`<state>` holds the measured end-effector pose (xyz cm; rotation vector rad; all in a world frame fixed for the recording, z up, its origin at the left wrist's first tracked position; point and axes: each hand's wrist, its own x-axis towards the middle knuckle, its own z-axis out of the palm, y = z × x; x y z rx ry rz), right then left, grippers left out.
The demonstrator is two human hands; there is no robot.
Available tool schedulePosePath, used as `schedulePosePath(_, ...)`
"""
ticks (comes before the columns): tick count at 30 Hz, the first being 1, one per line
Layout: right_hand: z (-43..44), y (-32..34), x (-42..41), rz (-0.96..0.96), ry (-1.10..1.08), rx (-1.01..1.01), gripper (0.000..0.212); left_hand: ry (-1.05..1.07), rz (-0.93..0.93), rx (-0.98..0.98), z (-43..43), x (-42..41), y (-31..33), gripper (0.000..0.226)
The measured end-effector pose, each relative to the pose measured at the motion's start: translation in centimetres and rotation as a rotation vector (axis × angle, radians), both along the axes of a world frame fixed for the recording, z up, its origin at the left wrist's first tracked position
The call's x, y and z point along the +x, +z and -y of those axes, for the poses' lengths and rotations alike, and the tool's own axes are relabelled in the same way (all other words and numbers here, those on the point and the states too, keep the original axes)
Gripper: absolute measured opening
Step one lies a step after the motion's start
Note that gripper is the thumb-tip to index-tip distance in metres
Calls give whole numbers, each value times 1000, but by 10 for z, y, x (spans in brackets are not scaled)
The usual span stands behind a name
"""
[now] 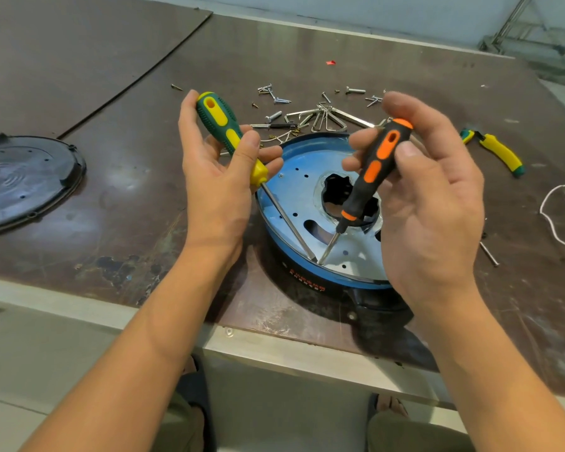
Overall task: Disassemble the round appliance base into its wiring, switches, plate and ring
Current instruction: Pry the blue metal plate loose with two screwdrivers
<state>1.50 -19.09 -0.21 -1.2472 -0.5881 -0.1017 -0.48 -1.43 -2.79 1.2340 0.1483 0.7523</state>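
Note:
The round appliance base (302,283) lies near the table's front edge, a black body with a blue rim. Inside it a bluish metal plate (302,190) with small holes and a jagged central opening faces up. My left hand (216,177) grips a green and yellow screwdriver (224,132); its long shaft slants down to the plate's near edge. My right hand (428,197) holds an orange and black screwdriver (372,171) nearly upright. Both tips meet at one spot by the near rim. My right hand hides the base's right side.
A black round cover (23,181) lies at the left. Loose screws and hex keys (320,117) are scattered behind the base. A yellow and green tool (496,151) and white wire (555,220) lie at the right. A lone screw (489,254) rests near my right wrist.

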Motion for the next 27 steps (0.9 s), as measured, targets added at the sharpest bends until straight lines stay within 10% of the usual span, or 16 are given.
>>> schedulePosePath(27, -3, 4, 0, 72, -11, -23, 14, -2, 0, -11, 0, 0, 1, 72)
